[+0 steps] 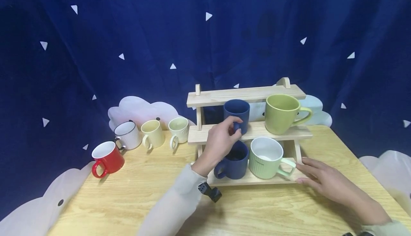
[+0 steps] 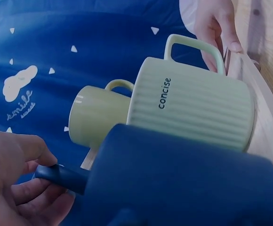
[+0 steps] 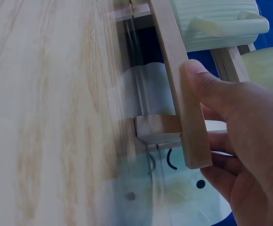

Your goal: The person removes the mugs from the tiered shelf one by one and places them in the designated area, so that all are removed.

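Observation:
My left hand pinches the handle of the upper dark blue mug, upright on the middle board of a wooden tiered rack. In the left wrist view the thumb and fingers close around that blue handle; most of its mug is hidden behind the lower blue mug. My right hand holds the right end of the rack's bottom board, thumb on top and fingers beneath. Near it stands a pale mint ribbed mug with its handle pointing right.
A yellow-green mug stands at the right of the middle board, below the top board. To the left on the table are a red mug, a white mug and two pale mugs. A blue curtain hangs behind.

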Action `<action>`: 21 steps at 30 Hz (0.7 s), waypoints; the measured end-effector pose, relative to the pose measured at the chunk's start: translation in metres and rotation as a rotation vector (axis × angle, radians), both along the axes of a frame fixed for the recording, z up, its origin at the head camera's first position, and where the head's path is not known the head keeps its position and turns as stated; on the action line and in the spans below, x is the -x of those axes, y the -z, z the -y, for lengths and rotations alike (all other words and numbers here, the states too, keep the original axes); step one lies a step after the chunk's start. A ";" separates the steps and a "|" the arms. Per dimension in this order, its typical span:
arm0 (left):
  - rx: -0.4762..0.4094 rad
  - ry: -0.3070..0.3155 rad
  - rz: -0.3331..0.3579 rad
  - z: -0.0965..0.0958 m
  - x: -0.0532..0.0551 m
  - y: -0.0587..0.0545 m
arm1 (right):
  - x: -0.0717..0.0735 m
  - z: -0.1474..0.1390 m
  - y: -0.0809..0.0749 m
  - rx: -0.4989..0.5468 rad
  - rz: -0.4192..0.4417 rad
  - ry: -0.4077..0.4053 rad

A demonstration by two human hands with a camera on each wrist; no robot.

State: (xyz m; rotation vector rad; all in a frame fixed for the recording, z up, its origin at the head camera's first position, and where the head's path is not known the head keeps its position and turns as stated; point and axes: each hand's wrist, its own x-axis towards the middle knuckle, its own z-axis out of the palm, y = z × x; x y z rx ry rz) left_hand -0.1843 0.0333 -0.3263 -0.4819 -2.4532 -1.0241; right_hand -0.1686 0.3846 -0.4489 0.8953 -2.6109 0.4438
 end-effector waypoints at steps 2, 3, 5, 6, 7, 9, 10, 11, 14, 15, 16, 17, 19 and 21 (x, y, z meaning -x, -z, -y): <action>-0.008 -0.005 0.005 0.004 0.000 0.000 | 0.000 -0.001 0.000 -0.001 0.004 0.002; -0.014 -0.008 0.010 0.006 0.000 0.001 | 0.000 -0.001 0.000 -0.001 0.006 0.004; -0.033 -0.014 0.022 0.010 0.001 0.001 | 0.000 0.000 -0.001 -0.003 0.011 0.006; -0.047 -0.015 0.028 0.012 0.001 0.001 | -0.001 0.000 -0.002 -0.003 0.014 0.010; -0.060 -0.014 0.032 0.014 0.001 0.001 | -0.001 0.000 -0.003 -0.002 0.017 0.013; -0.085 -0.010 0.040 0.017 0.002 0.002 | -0.001 0.000 -0.003 -0.001 0.022 0.015; -0.095 -0.011 0.041 0.019 0.002 0.002 | -0.001 0.000 -0.003 -0.002 0.020 0.016; -0.103 -0.013 0.044 0.020 0.002 0.002 | -0.001 0.000 -0.003 -0.001 0.019 0.016; -0.120 -0.026 0.066 0.024 0.002 0.002 | -0.001 0.000 -0.002 -0.002 0.010 0.014; -0.126 -0.030 0.079 0.026 0.002 0.003 | -0.001 0.000 -0.002 -0.002 0.008 0.012; -0.131 -0.034 0.091 0.027 0.002 0.003 | -0.001 0.001 -0.002 -0.002 0.006 0.013; -0.133 -0.037 0.102 0.028 0.003 0.003 | -0.001 0.001 -0.002 -0.002 0.007 0.012; -0.136 -0.041 0.128 0.030 0.003 0.003 | -0.001 0.000 -0.002 -0.002 0.008 0.014; -0.136 -0.038 0.152 0.031 0.004 0.003 | -0.001 0.000 -0.002 -0.001 0.008 0.014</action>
